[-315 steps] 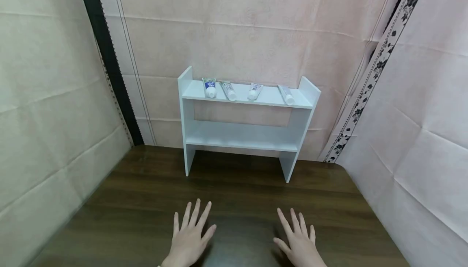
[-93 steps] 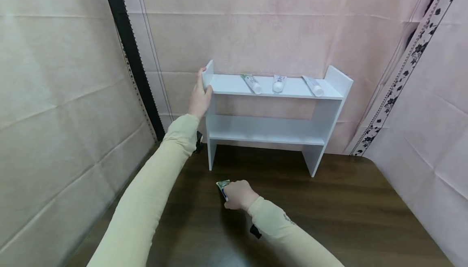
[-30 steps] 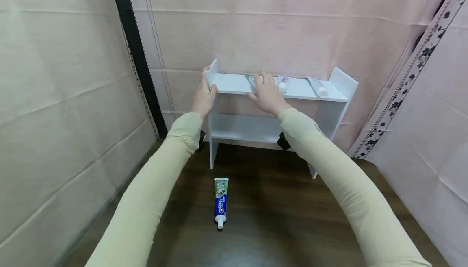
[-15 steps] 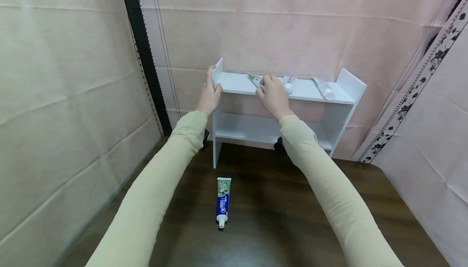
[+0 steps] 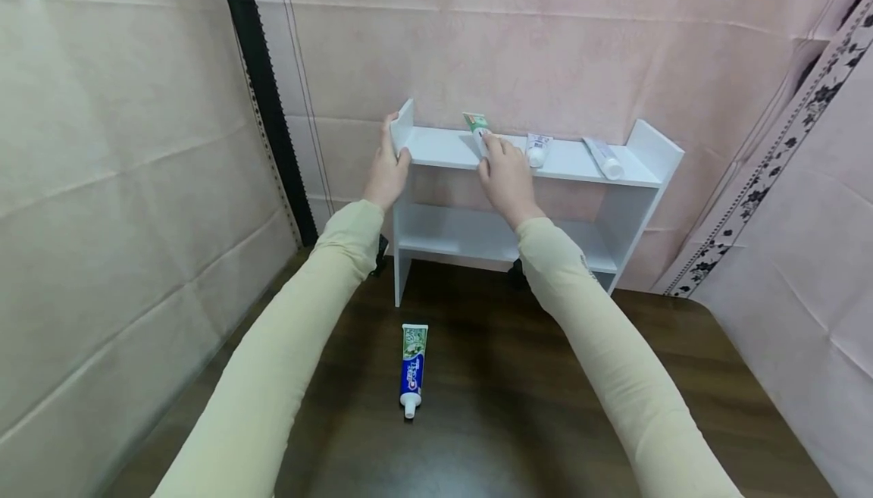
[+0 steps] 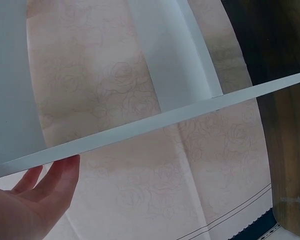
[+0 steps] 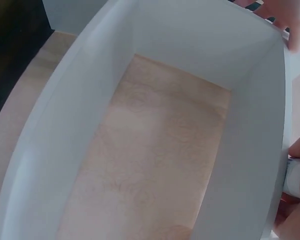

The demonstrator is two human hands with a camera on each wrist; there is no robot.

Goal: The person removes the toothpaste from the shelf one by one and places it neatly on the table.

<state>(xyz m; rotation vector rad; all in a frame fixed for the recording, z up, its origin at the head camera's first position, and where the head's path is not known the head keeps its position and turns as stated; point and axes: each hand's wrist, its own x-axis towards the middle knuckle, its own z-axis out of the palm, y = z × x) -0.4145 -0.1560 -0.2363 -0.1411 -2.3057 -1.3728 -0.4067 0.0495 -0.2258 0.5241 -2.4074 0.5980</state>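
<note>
My left hand (image 5: 386,173) grips the left side panel of a white two-tier shelf (image 5: 464,231), thumb in front and fingers around its outer side. In the left wrist view, the fingers (image 6: 65,175) touch the panel's edge. On the top tier my right hand (image 5: 508,183) holds a toothpaste tube (image 5: 477,122) by its cap end. Its green flat end tilts up and back. The right wrist view catches the tube's white part (image 7: 296,177) between thumb and fingers at the right edge. A blue, green and white toothpaste tube (image 5: 412,368) lies on the table, cap toward me.
Two more white tubes lie on the top tier: a middle tube (image 5: 538,150) just right of my right hand and a right tube (image 5: 603,158) near the right panel. The shelf stands on a dark wooden table (image 5: 477,422). Pale cloth (image 5: 546,51) hangs behind and on both sides.
Earlier the right hand set the blue tube on the table, then reached up to the top tier. Since half a second ago, it has raised the green-ended tube's flat end. The left hand still holds the panel.
</note>
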